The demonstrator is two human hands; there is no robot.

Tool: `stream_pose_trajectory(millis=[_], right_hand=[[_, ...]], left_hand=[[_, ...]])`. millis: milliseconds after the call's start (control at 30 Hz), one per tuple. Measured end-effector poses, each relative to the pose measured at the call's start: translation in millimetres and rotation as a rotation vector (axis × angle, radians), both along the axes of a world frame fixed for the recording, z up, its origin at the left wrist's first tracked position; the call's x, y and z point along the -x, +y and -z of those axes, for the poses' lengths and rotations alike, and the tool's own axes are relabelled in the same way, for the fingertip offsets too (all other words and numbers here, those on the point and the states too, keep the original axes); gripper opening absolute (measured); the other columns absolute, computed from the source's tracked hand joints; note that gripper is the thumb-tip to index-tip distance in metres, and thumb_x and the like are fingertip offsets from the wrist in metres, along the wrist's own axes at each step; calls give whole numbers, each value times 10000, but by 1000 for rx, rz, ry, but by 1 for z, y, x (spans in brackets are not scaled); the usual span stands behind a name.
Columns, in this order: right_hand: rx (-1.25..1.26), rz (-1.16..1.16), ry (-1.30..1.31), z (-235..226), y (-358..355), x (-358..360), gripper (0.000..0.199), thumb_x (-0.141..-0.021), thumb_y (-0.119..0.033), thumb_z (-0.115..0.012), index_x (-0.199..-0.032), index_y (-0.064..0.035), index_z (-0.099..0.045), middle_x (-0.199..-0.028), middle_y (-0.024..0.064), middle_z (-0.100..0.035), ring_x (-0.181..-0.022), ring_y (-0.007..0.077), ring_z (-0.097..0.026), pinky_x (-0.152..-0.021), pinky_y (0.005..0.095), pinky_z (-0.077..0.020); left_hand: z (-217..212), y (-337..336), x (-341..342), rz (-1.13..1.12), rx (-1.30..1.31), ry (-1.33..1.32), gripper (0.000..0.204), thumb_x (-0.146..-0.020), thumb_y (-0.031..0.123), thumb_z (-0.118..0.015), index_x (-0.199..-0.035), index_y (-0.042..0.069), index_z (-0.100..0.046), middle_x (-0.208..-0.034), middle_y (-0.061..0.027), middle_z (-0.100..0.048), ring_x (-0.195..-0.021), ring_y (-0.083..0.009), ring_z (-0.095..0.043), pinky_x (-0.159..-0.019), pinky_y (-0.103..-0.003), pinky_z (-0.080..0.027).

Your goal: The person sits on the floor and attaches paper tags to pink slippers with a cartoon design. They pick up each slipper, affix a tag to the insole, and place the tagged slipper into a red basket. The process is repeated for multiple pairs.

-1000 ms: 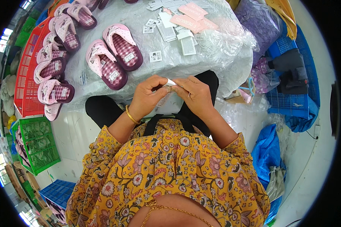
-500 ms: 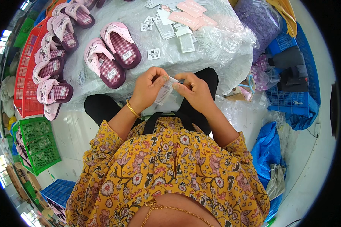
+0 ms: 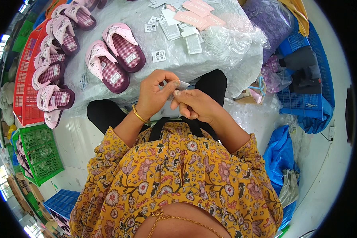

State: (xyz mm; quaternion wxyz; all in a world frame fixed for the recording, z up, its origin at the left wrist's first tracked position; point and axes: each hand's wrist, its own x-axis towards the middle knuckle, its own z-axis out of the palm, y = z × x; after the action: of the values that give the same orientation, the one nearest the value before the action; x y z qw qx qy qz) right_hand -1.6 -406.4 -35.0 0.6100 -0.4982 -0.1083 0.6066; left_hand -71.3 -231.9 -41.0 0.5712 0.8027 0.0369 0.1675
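Observation:
Above my lap, my left hand (image 3: pixel 158 92) pinches a small white printed paper tag (image 3: pixel 183 85) between thumb and fingers. My right hand (image 3: pixel 197 105) is closed against the tag's lower part, its thumb on the paper and its fingers curled beneath. Most of the tag is hidden behind the fingers. Beyond my hands, a pair of pink slippers with plum soles and checked insoles, a left slipper (image 3: pixel 114 75) and a right slipper (image 3: pixel 130 55), lies on the plastic-covered table (image 3: pixel 164 73). One small white card (image 3: pixel 158 56) lies beside them.
Pink cards (image 3: pixel 194 18) and white tags (image 3: pixel 171 31) are heaped at the table's far side. More pink slippers (image 3: pixel 53 99) line its left edge by a red crate (image 3: pixel 23 91). A green crate (image 3: pixel 39 152) stands lower left; a blue crate (image 3: pixel 325 75) stands right.
My right hand has turned and shifted down and left over the tag, its fingers now curled under. The tag, plainly visible before, is mostly covered. My left hand has barely moved.

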Motion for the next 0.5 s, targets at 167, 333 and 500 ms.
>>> stream_pose_trajectory(millis=[167,333,500], right_hand=[[-15,-49,113,13,2,0,307,-1025,-271,-494,-898,-16,-606,-542,-12,-481,-395,58,-355,-370,210,-253],[27,-42,173,22,3,6,222,-1002,-186,-506,-907,-7,-596,-542,-12,-464,-396,62,-340,-366,213,-232],[61,37,147,26,1,13,209,-1001,-182,-513,-935,1,-590,-552,-13,-459,-403,61,-332,-367,216,-219]], left_hand=[[-14,7,3,223,70,253,73,-849,96,-684,-883,32,-677,-863,-48,-671,-696,-111,-606,-633,-270,-467],[-21,-1,4,271,-96,304,101,-877,113,-660,-901,16,-670,-779,-12,-637,-640,-76,-575,-587,-237,-455],[-16,-9,5,238,16,383,61,-885,65,-600,-875,18,-637,-703,-60,-627,-542,-134,-611,-531,-266,-464]])
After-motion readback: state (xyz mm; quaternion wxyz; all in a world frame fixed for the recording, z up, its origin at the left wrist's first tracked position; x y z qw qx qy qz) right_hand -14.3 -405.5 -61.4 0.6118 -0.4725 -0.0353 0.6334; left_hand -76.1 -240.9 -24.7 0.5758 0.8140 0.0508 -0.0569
